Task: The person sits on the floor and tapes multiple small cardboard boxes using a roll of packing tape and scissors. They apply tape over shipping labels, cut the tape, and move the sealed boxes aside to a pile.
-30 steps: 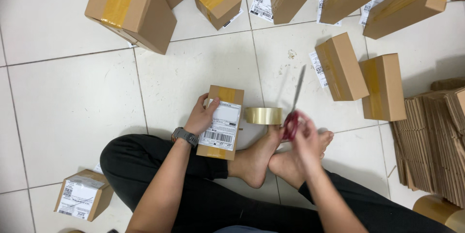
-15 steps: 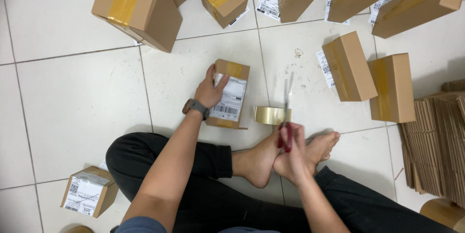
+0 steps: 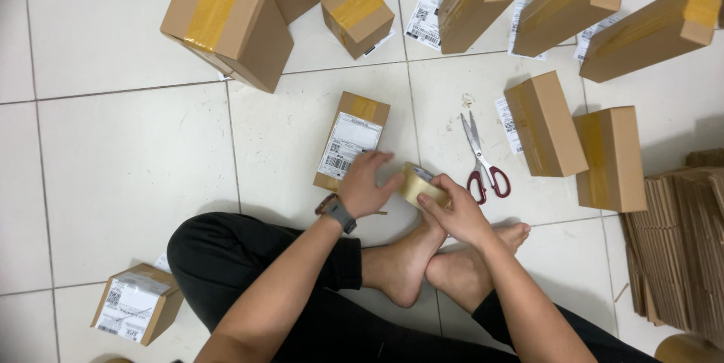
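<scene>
The floor on the left is open, so a hand could pass there. Boxes crowd the top (a big box too). Scissors and two boxes block the right.

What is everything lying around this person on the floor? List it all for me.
Sealed brown cardboard boxes with tape strips: eight, brown, spread across the top and right of the white tiled floor.
Small labelled brown box: one, brown with a white label, just ahead of the left hand.
Second labelled brown box: one, bottom left beside the leg.
Loose white paper labels: several, tucked by the top and right boxes.
Red-handled scissors: one, lying shut on the floor right of the tape.
Roll of clear packing tape: one, yellowish, held between both hands.
Stack of flat cardboard sheets: one pile, right edge.
Left hand: wears a dark wristwatch, touches the tape roll.
Right hand: fingers grip the roll.
Bare feet: two, crossed.
</scene>
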`<state>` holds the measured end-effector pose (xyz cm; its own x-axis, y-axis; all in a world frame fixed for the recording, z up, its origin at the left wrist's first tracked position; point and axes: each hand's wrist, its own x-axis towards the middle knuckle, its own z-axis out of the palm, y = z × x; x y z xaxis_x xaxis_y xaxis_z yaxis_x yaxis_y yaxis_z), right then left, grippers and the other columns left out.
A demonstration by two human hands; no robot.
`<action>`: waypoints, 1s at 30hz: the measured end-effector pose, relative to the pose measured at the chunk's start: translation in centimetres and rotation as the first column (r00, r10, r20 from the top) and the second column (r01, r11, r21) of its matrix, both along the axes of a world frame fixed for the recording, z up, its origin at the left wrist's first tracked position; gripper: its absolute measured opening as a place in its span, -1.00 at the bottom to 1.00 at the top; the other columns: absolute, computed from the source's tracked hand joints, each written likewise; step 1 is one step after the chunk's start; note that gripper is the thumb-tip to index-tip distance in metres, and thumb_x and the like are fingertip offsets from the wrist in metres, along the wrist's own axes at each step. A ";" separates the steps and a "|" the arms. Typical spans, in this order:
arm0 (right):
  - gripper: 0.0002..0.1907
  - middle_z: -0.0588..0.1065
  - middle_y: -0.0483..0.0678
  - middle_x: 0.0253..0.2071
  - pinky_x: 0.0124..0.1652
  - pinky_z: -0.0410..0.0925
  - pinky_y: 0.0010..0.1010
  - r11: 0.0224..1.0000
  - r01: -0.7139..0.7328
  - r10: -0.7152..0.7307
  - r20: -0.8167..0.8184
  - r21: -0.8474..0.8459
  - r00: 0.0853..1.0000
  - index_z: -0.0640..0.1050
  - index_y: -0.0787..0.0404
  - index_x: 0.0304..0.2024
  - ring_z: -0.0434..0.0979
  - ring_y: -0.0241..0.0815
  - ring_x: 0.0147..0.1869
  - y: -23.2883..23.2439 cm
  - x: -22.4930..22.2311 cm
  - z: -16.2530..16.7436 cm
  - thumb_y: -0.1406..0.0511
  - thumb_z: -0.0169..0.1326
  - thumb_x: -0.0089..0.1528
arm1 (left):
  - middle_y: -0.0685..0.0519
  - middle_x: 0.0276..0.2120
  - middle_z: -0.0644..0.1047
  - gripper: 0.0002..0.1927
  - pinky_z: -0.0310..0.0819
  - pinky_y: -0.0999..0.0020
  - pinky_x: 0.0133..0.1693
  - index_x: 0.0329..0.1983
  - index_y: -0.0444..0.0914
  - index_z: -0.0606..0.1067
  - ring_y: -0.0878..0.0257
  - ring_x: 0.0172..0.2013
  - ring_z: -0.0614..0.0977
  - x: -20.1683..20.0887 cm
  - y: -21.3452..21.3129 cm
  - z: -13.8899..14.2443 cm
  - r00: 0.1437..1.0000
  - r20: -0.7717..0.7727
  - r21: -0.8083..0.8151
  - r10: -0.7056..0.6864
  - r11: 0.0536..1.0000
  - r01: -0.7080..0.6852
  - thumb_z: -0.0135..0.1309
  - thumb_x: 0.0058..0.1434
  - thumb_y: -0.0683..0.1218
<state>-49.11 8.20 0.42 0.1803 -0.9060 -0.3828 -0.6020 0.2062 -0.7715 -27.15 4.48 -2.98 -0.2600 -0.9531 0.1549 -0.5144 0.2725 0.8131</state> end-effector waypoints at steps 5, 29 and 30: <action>-0.49 0.62 0.10 -0.28 -0.16 0.44 -0.28 0.996 0.069 -0.068 0.014 -0.056 0.998 0.54 0.29 -0.13 0.63 -0.05 -0.20 0.2 3.8 0.0 0.00 0.23 0.13 | -0.12 -0.32 0.58 -0.81 0.49 0.23 -0.32 -0.25 -0.35 0.49 0.05 -0.36 0.61 1.4 2.7 1.2 0.952 -0.143 0.301 0.270 0.928 -0.218 0.13 0.34 -0.09; -0.51 0.47 0.14 0.04 0.07 0.38 -0.20 0.945 0.291 -0.326 -0.506 -0.148 0.799 0.49 0.18 0.13 0.49 0.09 0.10 2.3 -6.9 -8.3 0.29 0.27 0.15 | -0.29 0.01 0.58 0.05 0.63 0.33 -0.07 0.32 -0.54 0.06 0.14 -0.07 0.68 3.9 4.0 -2.8 0.824 -0.300 0.724 0.481 0.677 -0.131 0.39 0.00 0.09; -0.47 0.50 0.13 -0.02 0.04 0.42 -0.24 0.916 0.393 -0.391 -0.379 -0.073 0.839 0.45 0.17 0.18 0.55 0.04 0.04 2.4 -6.5 -7.6 0.32 0.25 0.15 | -0.29 0.02 0.59 0.04 0.62 0.33 -0.07 0.33 -0.55 0.10 0.14 -0.07 0.69 4.4 4.0 -3.0 0.820 -0.298 0.727 0.488 0.673 -0.136 0.40 0.00 0.08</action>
